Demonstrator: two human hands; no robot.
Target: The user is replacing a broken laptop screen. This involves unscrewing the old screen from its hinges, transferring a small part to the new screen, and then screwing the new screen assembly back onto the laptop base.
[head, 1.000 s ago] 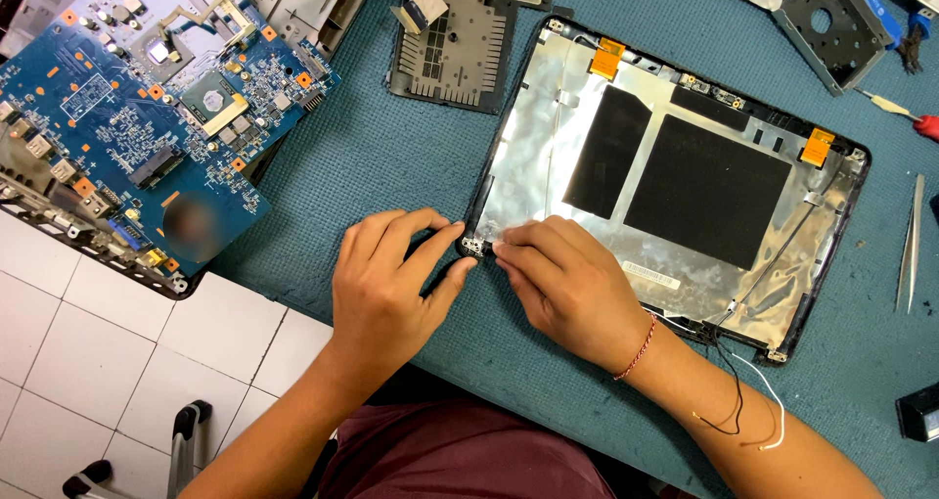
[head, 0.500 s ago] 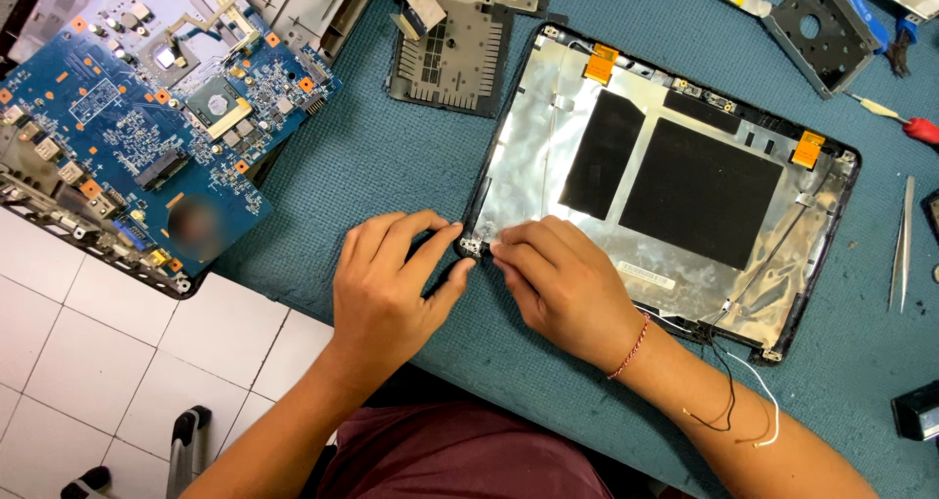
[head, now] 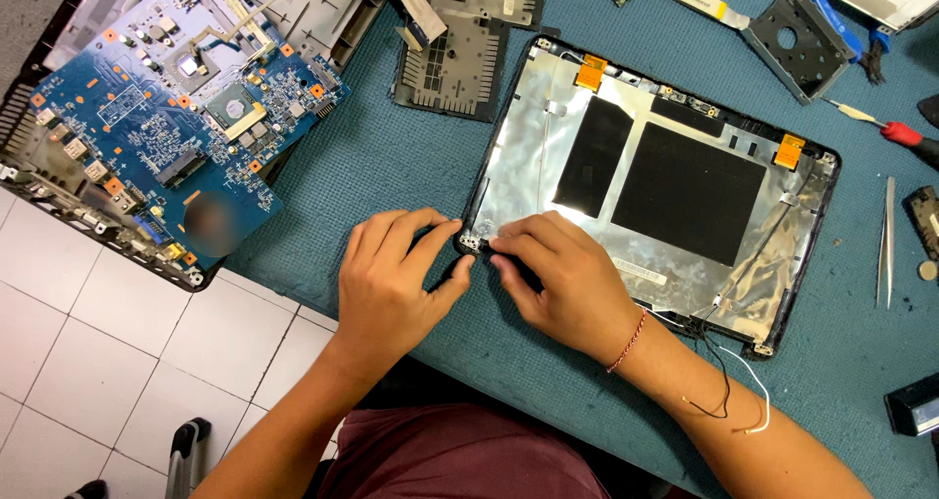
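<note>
Two bare hands meet at the near left corner of one laptop lid shell [head: 646, 181], which lies open side up on the blue-topped table [head: 391, 157], a little right of the table's middle and close to its near edge. Left hand [head: 391, 284] rests on the table just outside that corner, fingers curled, thumb and forefinger pinched against the shell's hinge corner [head: 471, 243]. Right hand [head: 567, 279] lies over the shell's near rim, its fingertips pressed to the same corner; whether either grip has closed on some small part there I cannot tell, as the fingers hide it. One red thread bracelet [head: 628, 340] circles the right wrist.

Inside the shell I count two black rectangular pads [head: 685, 191] on the silver foil lining and two orange tape tabs [head: 589, 71] along its far rim. Three thin wires [head: 729, 386], white and dark, trail from its near right corner over the forearm.

One blue motherboard [head: 166, 137] sits in a laptop base at the table's left end. One black vented cover [head: 460, 54] lies at the far edge, one metal drive caddy [head: 797, 39] toward the far right corner, with one red-handled screwdriver [head: 895, 127] and one pair of tweezers [head: 887, 240] near the right edge.
</note>
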